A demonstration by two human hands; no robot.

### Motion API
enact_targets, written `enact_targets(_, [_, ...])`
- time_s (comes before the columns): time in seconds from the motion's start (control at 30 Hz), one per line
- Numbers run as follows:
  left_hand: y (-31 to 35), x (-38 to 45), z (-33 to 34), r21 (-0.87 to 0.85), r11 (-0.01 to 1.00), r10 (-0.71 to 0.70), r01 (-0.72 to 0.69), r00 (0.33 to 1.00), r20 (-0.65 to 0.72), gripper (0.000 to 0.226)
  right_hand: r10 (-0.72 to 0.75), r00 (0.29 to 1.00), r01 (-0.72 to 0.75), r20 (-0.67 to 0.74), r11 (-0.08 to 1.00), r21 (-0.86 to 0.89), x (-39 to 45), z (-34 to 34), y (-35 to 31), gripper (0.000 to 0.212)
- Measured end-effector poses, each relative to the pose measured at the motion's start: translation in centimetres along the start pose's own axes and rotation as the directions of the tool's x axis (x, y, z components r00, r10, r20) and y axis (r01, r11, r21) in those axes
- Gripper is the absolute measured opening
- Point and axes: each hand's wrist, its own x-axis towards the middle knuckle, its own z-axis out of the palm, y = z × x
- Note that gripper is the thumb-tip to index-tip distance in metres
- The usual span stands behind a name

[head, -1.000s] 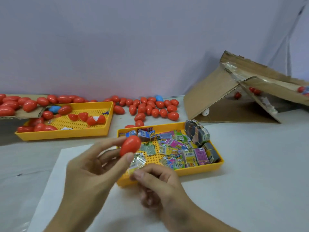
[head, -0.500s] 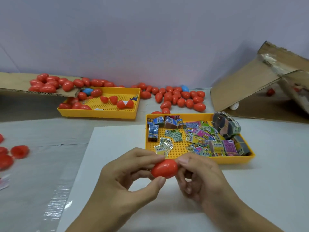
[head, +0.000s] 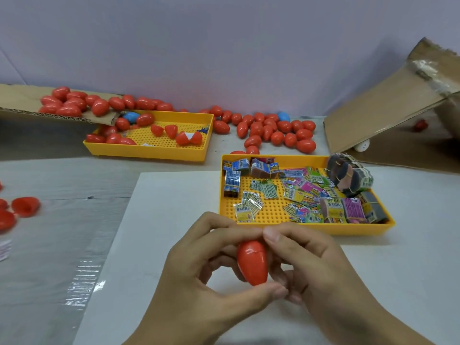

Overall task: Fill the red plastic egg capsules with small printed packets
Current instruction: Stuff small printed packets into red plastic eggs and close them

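Red egg capsule point(head: 252, 265) is pinched upright by left hand point(head: 199, 277) and right hand point(head: 316, 267), fingers curled round it, apparently pressing halves together near packet tray point(head: 348, 229).

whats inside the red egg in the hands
Cannot be seen: the red egg looks closed, gripped by the left hand and right hand. Its opaque shell hides any packet inside.

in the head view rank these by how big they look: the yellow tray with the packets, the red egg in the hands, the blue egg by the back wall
1. yellow tray with packets
2. red egg, held in both hands; nearness to the camera enlarges it
3. blue egg, far back
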Motion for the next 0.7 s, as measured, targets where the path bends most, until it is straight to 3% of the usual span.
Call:
enact_targets(0.1, [0.1,0.0,0.2,0.141,0.987,0.087,-0.073,0.992,-0.096,0.045,0.029,0.998,-0.028,0.063,1.000,-0.012,-0.2,0.2,0.0,0.046])
enact_targets(0.17, [0.0,0.0,0.1,0.190,0.978,0.118,-0.087,0.980,-0.159,0.042,0.022,0.991,-0.007,0.131,0.993,-0.119,-0.4,0.4,0.0,0.051])
enact_targets(0.3, [-0.4,-0.1,-0.1,0.260,0.963,0.117,-0.070,0.978,-0.172,0.046,-0.002,0.981,0.037,0.192,0.983,-0.178,-0.8,0.7,0.3,0.042])
enact_targets(0.37, [-0.7,-0.3,0.1,0.225,0.973,0.093,-0.056,0.984,-0.155,0.044,0.032,0.985,-0.009,0.167,0.990,-0.137,-0.6,0.6,0.0,0.033])
enact_targets(0.47, [-0.8,-0.5,0.4,0.097,0.995,0.012,0.001,0.991,-0.131,0.049,0.070,0.992,-0.063,0.103,0.995,-0.072,-0.2,0.1,-0.3,0.039])
enact_targets(0.57, [-0.8,-0.3,0.4,-0.023,1.000,-0.022,0.019,0.991,-0.134,0.040,0.023,0.997,-0.020,0.079,0.999,-0.047,0.1,-0.3,-0.4,0.039])
enact_targets(0.7, [-0.5,-0.2,0.5,-0.042,0.999,-0.001,-0.005,0.991,-0.133,0.037,0.006,0.997,-0.003,0.082,0.999,-0.036,0.1,-0.4,-0.5,0.039])
